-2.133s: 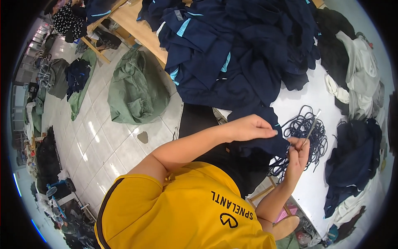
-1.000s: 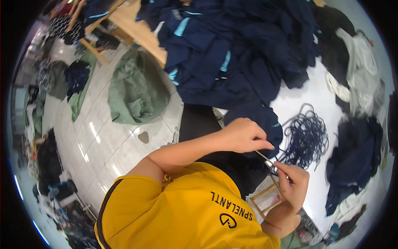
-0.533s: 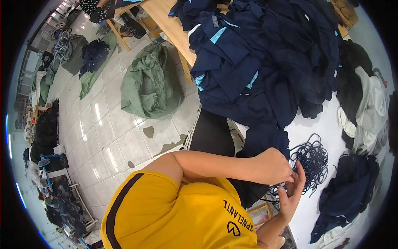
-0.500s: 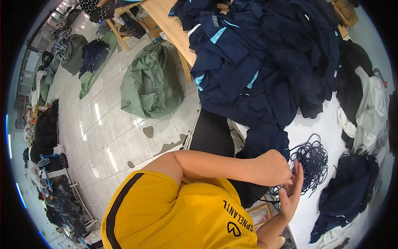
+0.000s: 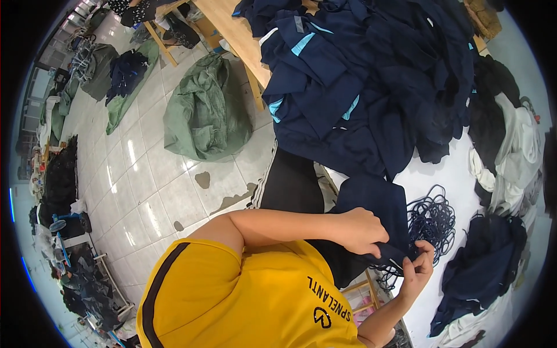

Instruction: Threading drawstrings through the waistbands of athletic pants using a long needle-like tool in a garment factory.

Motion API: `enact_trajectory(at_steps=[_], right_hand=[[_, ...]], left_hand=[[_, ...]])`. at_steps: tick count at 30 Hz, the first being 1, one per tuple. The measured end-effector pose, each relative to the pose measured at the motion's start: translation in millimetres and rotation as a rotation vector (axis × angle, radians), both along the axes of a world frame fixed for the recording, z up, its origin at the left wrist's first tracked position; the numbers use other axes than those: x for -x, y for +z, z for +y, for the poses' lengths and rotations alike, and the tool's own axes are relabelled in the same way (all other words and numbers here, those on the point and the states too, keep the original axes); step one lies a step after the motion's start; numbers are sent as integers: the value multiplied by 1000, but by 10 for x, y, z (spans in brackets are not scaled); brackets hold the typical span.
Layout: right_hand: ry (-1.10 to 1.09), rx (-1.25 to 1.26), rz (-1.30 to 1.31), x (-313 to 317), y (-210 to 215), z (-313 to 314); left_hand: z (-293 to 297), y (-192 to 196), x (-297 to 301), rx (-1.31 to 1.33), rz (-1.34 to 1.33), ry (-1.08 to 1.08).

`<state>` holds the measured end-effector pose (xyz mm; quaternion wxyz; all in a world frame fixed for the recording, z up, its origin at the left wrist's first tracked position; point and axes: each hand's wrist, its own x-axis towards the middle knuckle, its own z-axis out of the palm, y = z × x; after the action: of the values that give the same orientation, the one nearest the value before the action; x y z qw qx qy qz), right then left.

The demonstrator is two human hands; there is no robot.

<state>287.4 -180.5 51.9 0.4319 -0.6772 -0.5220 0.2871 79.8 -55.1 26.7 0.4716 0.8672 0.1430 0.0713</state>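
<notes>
A navy garment piece [image 5: 371, 194] hangs over the near edge of the white tabletop, below a large heap of navy garments [image 5: 348, 87] with light-blue trim. My left hand [image 5: 361, 232] is closed over this piece, its fingers curled; what they hold, if anything, is hidden. To its right, my right hand [image 5: 418, 268] pinches the edge of the navy cloth between thumb and fingers, near a small pale strip. Just beyond the right hand lies a loose tangle of dark navy cord [image 5: 432, 223], some strands trailing down under the cloth.
Another navy garment [image 5: 478, 272] lies at the right of the white tabletop [image 5: 432, 174]. Grey, white and black cloth [image 5: 513, 156] is piled farther right. A green sack [image 5: 208, 110] stands on the tiled floor to the left, near a wooden table [image 5: 232, 29].
My left hand has moved left, away from the right hand. The right hand has shifted slightly right and down, its fingers now bent onto the navy cloth, which shows between the hands.
</notes>
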Motion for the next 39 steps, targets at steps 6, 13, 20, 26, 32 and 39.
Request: enact_trajectory(at_steps=[6,13,20,26,32,39], right_hand=[[198,306,184,-95,244,-38],[170,354,13,-215,110,-164],[54,176,59,-161,189,-104],[51,403,235,-92,150,-119],[29,343,-282,-270,368,-102],[124,141,176,-256,218,93]], left_hand=[[-130,-20,-83,-44,-162,83],[-175,-93,-109,-67,-366,222],[-207,-442,-40,205,-262,131],[-17,-183,36,286,-11,37],[91,-393,68,84,-150,-62],[162,-181,83,295,-2,-5]])
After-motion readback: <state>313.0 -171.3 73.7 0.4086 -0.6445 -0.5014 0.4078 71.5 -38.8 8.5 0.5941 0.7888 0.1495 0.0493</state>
